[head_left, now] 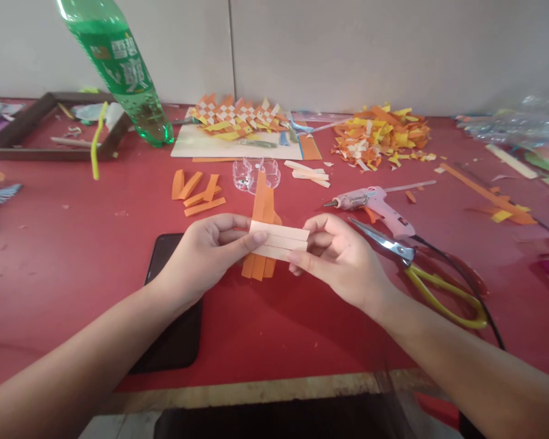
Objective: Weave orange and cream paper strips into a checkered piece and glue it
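Observation:
Pale cream paper strips [279, 241] lie crosswise over upright orange paper strips [265, 207], held up above the table's front half. My left hand [215, 244] pinches their left end, the thumb pressed on the front. At the right end my right hand [332, 253] grips the pale strips between thumb and fingers. The fingers behind the paper are partly hidden. Just beyond lie loose orange strips [201, 192], a clear compartment dish [256, 174] with tiny bits in it, and a small stack of pale strips [307, 173].
A pink glue gun [375, 204] and yellow-handled scissors [421, 268] lie to the right, a black phone [178, 329] under my left forearm. At the back stand a green bottle [123, 73], a dark frame [41, 155], woven paper pieces [238, 116] and a scrap heap [379, 137].

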